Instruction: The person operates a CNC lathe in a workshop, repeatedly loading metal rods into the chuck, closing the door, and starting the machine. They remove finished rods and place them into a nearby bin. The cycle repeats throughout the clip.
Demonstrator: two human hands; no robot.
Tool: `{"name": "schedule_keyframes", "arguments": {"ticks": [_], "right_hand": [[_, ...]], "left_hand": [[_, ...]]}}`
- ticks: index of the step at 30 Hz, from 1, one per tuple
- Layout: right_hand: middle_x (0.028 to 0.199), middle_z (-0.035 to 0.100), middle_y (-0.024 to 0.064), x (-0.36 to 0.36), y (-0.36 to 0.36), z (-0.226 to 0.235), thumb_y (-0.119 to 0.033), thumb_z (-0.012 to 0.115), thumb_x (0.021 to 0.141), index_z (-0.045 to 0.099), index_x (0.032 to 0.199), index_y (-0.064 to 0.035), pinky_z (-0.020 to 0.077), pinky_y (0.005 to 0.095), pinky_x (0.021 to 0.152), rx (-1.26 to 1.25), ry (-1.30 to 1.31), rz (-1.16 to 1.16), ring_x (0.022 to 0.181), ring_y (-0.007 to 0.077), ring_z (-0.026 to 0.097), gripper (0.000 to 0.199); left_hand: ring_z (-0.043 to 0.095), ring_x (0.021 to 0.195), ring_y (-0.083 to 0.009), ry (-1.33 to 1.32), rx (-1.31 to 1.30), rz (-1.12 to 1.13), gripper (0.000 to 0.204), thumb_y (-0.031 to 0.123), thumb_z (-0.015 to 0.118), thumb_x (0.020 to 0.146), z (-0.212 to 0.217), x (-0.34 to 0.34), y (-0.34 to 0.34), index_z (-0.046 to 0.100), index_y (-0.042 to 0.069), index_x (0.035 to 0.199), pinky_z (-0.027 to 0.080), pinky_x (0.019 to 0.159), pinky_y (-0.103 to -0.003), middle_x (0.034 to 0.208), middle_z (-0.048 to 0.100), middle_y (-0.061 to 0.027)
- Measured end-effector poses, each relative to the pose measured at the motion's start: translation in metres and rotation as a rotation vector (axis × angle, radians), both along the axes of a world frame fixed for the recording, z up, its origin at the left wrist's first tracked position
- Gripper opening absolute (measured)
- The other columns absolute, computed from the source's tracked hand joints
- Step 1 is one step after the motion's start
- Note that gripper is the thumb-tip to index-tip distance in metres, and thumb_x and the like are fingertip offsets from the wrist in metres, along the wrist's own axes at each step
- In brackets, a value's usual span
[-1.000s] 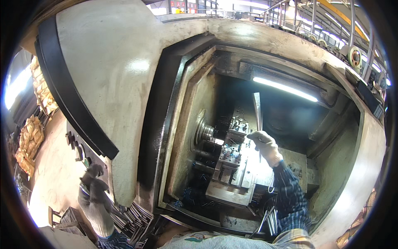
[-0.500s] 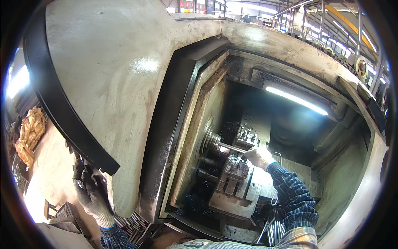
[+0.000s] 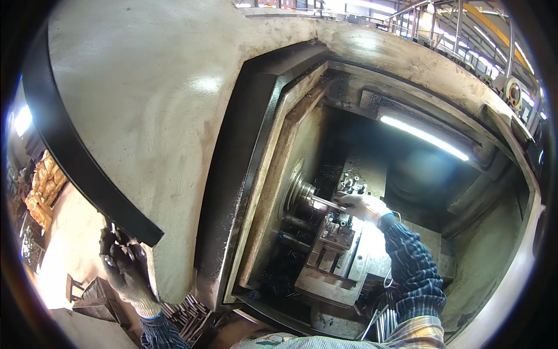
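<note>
My right hand [image 3: 365, 206], in a white knit glove, is inside the lathe with its fingers closed round the free end of a thin metal rod [image 3: 329, 203]. The rod's other end sits in the round chuck [image 3: 304, 192] on the left wall. Just below the hand is a tool block [image 3: 338, 228] with bolts and dark shavings, on a metal slide [image 3: 331, 279]. A second bolted tool block [image 3: 353, 182] lies beyond the rod. My left hand [image 3: 125, 264], in a glove with dark-coated fingers, is outside by the lower edge of the pale panel, fingers extended; its palm is hidden.
Metal rods [image 3: 190, 317] lie piled below the panel, and more rods [image 3: 382, 324] stand beneath my right forearm. A lamp tube [image 3: 424, 138] lights the chamber. The dark door frame [image 3: 232, 192] rises between my arms. A metal box [image 3: 99, 299] and yellow wrapping [image 3: 45, 189] are at left.
My right hand has moved slightly farther in, from beside the tool block up onto the rod's end. The view has shifted a little; my left hand stays by the panel.
</note>
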State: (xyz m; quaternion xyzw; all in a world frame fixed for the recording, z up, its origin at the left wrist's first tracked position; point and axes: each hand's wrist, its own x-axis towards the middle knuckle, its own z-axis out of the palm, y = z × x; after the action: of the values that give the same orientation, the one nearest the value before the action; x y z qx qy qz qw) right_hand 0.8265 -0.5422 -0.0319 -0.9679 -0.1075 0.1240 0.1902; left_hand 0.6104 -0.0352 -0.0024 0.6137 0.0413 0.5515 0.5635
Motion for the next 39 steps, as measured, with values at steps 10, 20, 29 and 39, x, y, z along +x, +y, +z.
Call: {"name": "schedule_keyframes", "arguments": {"ticks": [10, 20, 29, 39], "right_hand": [[0.110, 0.075, 0.0137, 0.015, -0.012, -0.046, -0.038, 0.060, 0.093, 0.075, 0.116, -0.0122, 0.0553, 0.0433, 0.092, -0.084, -0.080, -0.010, 0.103, 0.0349, 0.071, 0.037], [0.075, 0.063, 0.0073, 0.046, 0.062, -0.012, -0.063, 0.033, 0.105, 0.065, 0.126, -0.0068, 0.0504, 0.0388, 0.071, 0.230, 0.200, -0.132, 0.069, 0.0188, 0.060, 0.068], [0.074, 0.057, 0.0060, 0.040, 0.060, -0.008, -0.068, 0.031, 0.104, 0.062, 0.120, -0.0021, 0.0470, 0.0385, 0.069, 0.276, 0.260, -0.156, 0.068, 0.0186, 0.055, 0.074], [0.106, 0.073, 0.0207, -0.028, 0.050, -0.007, -0.060, 0.050, 0.099, 0.069, 0.123, -0.0091, 0.0527, 0.0445, 0.093, 0.248, -0.049, -0.072, 0.106, 0.0365, 0.069, 0.060]], "left_hand": [[0.058, 0.121, -0.0222, 0.031, -0.007, -0.010, 0.045, 0.027, 0.036, 0.114, -0.007, 0.006, 0.004, 0.044, 0.001, 0.150, 0.052, 0.099, -0.035, 0.145, 0.054, -0.0130], [0.058, 0.125, -0.0237, 0.161, 0.037, 0.031, 0.043, 0.021, 0.042, 0.112, 0.001, -0.002, 0.006, 0.046, -0.002, 0.148, 0.052, 0.100, -0.035, 0.146, 0.055, -0.0138], [0.063, 0.108, -0.0219, 0.032, -0.030, 0.052, 0.033, 0.011, 0.046, 0.110, 0.006, 0.000, -0.021, 0.053, -0.006, 0.138, 0.057, 0.088, -0.034, 0.125, 0.063, -0.0170], [0.062, 0.114, -0.0215, 0.050, 0.230, 0.088, 0.031, 0.009, 0.047, 0.110, 0.008, -0.019, -0.049, 0.058, -0.004, 0.135, 0.050, 0.101, -0.037, 0.130, 0.065, -0.0148]]}}
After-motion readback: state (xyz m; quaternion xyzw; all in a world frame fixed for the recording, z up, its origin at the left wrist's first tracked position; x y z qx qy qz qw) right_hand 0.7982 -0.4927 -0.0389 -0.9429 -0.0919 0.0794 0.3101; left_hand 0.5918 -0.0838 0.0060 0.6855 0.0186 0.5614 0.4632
